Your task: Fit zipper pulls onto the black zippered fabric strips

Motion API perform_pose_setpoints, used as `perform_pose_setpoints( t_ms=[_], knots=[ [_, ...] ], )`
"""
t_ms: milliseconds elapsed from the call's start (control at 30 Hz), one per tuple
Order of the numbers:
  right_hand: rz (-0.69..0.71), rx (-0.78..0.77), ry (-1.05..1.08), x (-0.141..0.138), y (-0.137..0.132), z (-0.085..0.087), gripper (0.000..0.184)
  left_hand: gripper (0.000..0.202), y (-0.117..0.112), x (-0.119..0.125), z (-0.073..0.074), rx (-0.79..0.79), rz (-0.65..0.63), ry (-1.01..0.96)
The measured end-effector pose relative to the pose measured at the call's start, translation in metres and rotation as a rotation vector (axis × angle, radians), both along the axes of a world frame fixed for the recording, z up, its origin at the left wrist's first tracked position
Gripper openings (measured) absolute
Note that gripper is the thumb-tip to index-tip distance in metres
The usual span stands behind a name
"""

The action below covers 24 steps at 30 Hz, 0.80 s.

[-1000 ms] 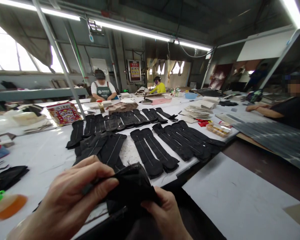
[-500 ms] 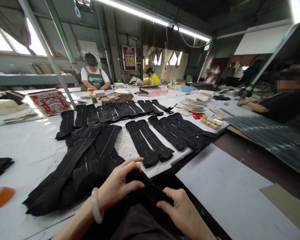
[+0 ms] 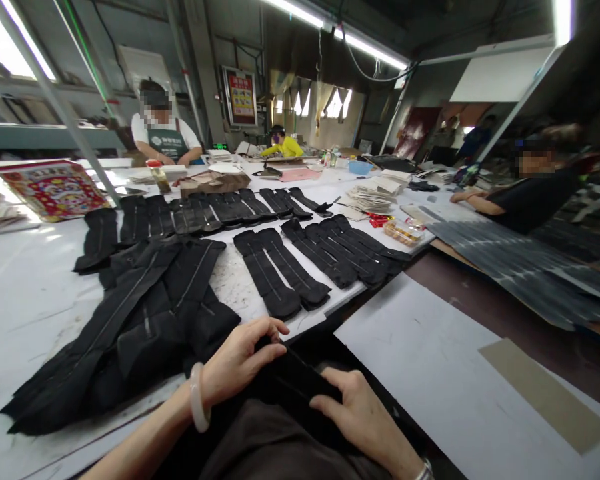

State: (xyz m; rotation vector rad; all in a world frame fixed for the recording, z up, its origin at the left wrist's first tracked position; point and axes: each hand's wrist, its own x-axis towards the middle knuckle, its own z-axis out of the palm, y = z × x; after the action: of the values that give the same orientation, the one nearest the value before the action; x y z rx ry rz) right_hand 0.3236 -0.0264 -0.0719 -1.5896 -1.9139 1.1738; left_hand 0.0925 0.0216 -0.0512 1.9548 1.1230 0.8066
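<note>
A black cloth piece (image 3: 300, 377) is held low, to the right of the heap of black strips (image 3: 170, 333); it is pinched at spaced points by the left hand (image 3: 245, 357) and right hand (image 3: 363, 413), seemingly so that it is kept stretched; beyond the heap, more strips (image 3: 263, 270) are ranged across the surface (image 3: 35, 287), seemingly for separation.

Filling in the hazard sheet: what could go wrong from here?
The black fabric between the left hand and right hand is over dark clothing; its edges could be hard to see.
The left hand's pale bracelet might catch on fabric.
The overlapping black heap lies beside the left forearm; a sweep could disturb it.
</note>
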Motion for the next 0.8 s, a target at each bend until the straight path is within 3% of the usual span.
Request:
perform_pose_setpoints(
  t_ms=[133,467,800],
  knots=[
    [0.042,-0.061,0.158,-0.004,0.005,0.001,0.011,0.011,-0.002,0.002,0.001,0.023,-0.010,0.007],
    [0.008,0.078,0.365,-0.023,0.018,-0.005,0.037,0.010,-0.009,0.005,0.002,0.068,-0.010,0.034],
    [-0.080,0.044,0.424,-0.003,0.007,0.002,0.030,0.009,-0.001,0.017,-0.006,0.150,-0.092,0.025]
  ],
)
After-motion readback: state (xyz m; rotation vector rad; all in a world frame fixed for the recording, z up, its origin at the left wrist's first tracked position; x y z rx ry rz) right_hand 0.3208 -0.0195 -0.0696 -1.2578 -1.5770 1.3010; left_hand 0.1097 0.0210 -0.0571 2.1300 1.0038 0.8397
